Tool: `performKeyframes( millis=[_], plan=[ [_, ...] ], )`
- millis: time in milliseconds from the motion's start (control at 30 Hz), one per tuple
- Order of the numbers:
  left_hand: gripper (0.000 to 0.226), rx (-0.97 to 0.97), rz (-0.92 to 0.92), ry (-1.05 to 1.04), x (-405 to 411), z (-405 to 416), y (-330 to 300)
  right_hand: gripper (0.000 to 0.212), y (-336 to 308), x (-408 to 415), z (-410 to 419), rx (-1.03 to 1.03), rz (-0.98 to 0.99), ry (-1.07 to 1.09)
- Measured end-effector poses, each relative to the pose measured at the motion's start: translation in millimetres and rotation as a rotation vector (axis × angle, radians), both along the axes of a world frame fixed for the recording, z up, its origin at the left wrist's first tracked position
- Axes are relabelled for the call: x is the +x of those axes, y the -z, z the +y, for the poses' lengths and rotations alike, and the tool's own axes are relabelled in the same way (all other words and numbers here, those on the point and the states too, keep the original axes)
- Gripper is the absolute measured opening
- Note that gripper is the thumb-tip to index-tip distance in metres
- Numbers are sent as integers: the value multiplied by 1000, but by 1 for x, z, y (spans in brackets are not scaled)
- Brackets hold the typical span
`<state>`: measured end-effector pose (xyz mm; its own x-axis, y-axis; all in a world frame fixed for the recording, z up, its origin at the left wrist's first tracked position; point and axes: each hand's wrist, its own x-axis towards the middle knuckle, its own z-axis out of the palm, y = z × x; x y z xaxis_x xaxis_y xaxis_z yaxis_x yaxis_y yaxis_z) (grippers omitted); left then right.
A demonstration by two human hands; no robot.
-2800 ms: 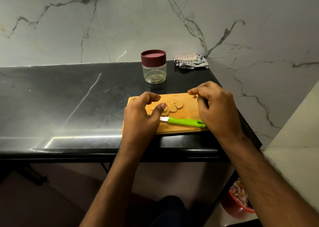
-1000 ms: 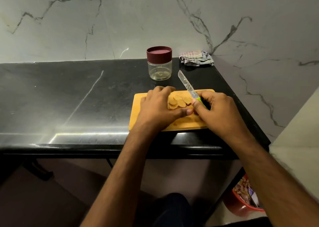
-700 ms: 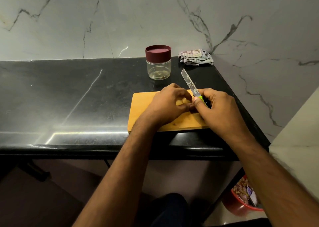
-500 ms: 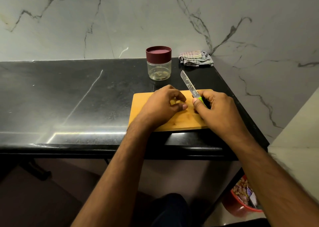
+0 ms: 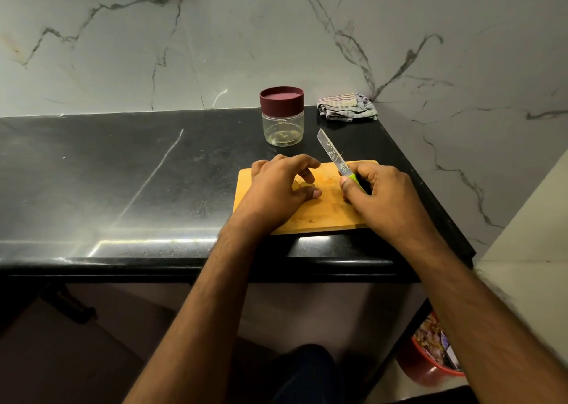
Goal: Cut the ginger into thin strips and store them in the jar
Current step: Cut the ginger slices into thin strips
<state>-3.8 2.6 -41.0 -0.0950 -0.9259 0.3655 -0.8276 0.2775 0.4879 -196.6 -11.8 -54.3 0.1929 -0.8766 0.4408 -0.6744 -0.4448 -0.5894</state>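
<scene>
Main risk: left hand (image 5: 276,190) is arching over the ginger slices (image 5: 302,184) with fingertips curled down and thumb lying low toward the blade side. If the knife (image 5: 336,160) comes down before that thumb tucks in, it's getting nicked. I can't tell whether the fingers are actually pinching the slices or just pressing them; most of the pile is hidden under the palm.

Right hand (image 5: 381,196) is wrapping the green handle, thumb along its side, blade pointing up and away toward the back edge of the counter (image 5: 123,173), clear of the wood.

Second risk: thin round slices are likely sliding on each other, so a stack could be skidding mid-cut and giving uneven strips.

Cutting board (image 5: 332,210) is sitting at the counter's front edge, near the right corner, smooth pale wood on glossy black stone, so it could be creeping under pressure.

Jar (image 5: 282,116) is standing behind the board, clear plastic, maroon lid on, apparently empty. Crumpled checked cloth (image 5: 347,107) is lying in the back right corner.
</scene>
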Motion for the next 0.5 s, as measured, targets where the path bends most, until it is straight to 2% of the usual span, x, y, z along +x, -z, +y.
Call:
performKeyframes(
  millis=[333, 433, 500],
  plan=[
    [60, 20, 29, 122, -2, 7, 3, 27, -4, 1, 5, -11, 5, 3],
    [48, 7, 88, 113, 5, 10, 8, 28, -3, 0, 11, -43, 4, 7],
    [40, -8, 41, 85, 5, 12, 10, 33, -3, 1, 18, -78, -3, 4]
  ],
)
